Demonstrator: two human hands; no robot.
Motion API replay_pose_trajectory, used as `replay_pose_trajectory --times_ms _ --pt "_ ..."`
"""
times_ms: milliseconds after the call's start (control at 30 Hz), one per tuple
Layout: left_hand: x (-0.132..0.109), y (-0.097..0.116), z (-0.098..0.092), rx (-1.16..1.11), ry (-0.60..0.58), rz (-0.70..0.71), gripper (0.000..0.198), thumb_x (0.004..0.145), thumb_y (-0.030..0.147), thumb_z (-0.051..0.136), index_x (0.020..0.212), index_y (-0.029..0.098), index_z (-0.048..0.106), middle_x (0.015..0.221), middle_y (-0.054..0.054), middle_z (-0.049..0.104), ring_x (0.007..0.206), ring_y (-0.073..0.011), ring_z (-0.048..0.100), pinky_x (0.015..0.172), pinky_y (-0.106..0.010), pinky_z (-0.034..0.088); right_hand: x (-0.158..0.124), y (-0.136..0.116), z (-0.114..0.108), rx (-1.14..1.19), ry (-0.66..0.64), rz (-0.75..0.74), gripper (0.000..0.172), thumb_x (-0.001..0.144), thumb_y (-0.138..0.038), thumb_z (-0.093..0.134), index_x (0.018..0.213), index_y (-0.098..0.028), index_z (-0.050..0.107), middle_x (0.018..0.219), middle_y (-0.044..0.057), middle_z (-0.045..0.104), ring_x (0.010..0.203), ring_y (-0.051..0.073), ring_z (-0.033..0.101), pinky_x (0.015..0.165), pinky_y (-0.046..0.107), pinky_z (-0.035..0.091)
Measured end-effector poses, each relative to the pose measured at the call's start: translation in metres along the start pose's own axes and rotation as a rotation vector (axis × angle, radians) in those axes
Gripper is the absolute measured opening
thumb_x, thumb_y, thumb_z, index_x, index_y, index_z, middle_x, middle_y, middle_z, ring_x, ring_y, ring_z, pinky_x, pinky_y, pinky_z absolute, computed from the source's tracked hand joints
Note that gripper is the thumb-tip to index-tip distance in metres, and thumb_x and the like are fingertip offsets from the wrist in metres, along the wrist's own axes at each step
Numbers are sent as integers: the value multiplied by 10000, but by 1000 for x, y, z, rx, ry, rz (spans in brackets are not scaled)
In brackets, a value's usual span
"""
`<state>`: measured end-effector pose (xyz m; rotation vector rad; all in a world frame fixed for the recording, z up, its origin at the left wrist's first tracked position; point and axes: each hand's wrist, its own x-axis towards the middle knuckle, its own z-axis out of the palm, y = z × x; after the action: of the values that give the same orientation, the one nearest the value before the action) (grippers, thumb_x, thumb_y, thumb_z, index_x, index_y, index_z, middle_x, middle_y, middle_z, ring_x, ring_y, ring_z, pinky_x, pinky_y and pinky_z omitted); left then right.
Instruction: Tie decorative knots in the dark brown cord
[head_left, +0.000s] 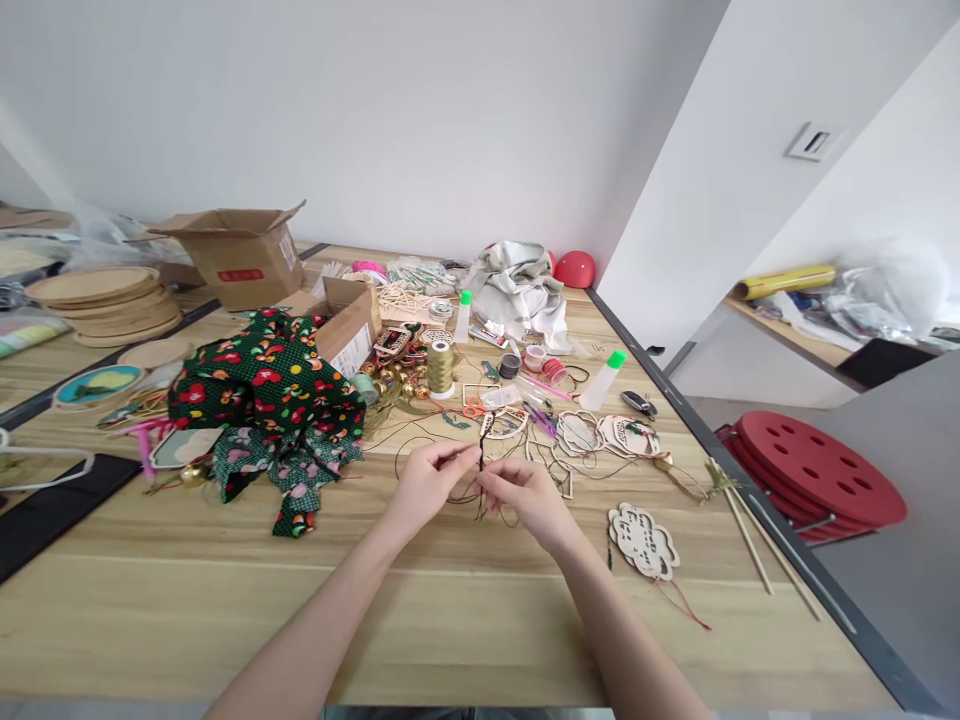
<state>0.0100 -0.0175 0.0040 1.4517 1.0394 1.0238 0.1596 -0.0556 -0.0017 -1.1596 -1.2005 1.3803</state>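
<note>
In the middle of the table my left hand [429, 482] and my right hand [531, 498] meet, both with closed fingertips. Between them they pinch a dark braided cord [482, 455]. Its upper end runs to a cut-out wooden tag [504, 425] just beyond my fingers; whether it is tied on, I cannot tell. Loose thin strands hang below my right fingertips. Orange-handled scissors [474, 407] lie behind my left hand. To the right of my right arm rests a cloud-shaped wooden tag [643, 541] with a red string.
Patterned dark green fabric [262, 385] is heaped on the left, near an open cardboard box [236, 260]. A gold thread spool [440, 368] and a green-capped bottle [602, 380] stand behind my hands. Thin sticks [750, 540] lie by the right edge; red stools [817, 470] are stacked beyond.
</note>
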Motion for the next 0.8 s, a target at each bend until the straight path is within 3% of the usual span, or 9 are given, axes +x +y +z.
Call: replay_pose_trajectory --times_ms 133,267,300,367,467,533,667,733,800 --pt "9 -11 -11 73 284 88 308 766 417 577 923 156 624 905 -74 624 814 -197 591 716 -307 498 2 -1 -7 -53 233 -13 325 652 -464 706 666 -144 655 475 -28 505 432 100 421 431 226 339" --pt "11 -16 -22 541 482 259 316 729 290 611 1023 175 591 1073 -115 542 1079 -285 488 946 -462 384 3 -4 -11 -81 343 20 356 636 -489 707 677 -139 657 461 -32 474 398 83 341 385 221 228" --pt "10 -16 -22 633 444 304 344 736 250 600 1073 180 589 1127 -124 524 1127 -293 456 989 -477 337 3 -4 -11 -79 345 30 360 642 -494 701 691 -141 652 449 -33 475 384 80 329 376 219 211" --pt "5 -15 -16 674 238 368 367 786 209 547 1151 196 578 1206 -118 514 1172 -269 438 1027 -446 307 2 -5 -11 -72 329 46 364 656 -503 686 713 -147 635 408 -40 469 346 74 305 357 213 185" --pt "-3 -13 -1 548 -102 355 321 866 257 483 1169 213 583 1172 -84 590 1099 -215 516 962 -367 388 1 -7 -10 -45 263 57 361 680 -508 665 738 -154 617 365 -48 465 290 68 283 324 207 168" --pt "-7 -11 6 545 -128 322 245 878 285 485 1044 208 648 1037 -73 652 978 -208 566 892 -354 413 0 -8 -10 -25 232 66 360 690 -506 659 753 -154 613 351 -52 466 268 67 280 307 202 161" --pt "-9 -3 5 542 -12 288 244 873 325 498 779 183 674 800 -53 652 809 -192 561 768 -318 412 1 -5 -12 -25 272 68 367 693 -509 657 765 -153 597 305 -67 438 244 58 258 288 185 144" --pt "-9 0 3 392 -110 231 281 871 355 491 756 166 663 769 -49 631 703 -158 543 665 -270 419 2 -3 -12 -33 286 63 372 702 -516 647 767 -155 585 294 -74 429 236 55 250 279 177 141" --pt "-10 3 3 202 -303 137 318 874 374 471 748 147 653 848 -54 621 572 -103 499 550 -227 405 2 -1 -11 -22 276 66 377 713 -529 630 766 -162 565 298 -76 436 225 56 257 265 171 144"
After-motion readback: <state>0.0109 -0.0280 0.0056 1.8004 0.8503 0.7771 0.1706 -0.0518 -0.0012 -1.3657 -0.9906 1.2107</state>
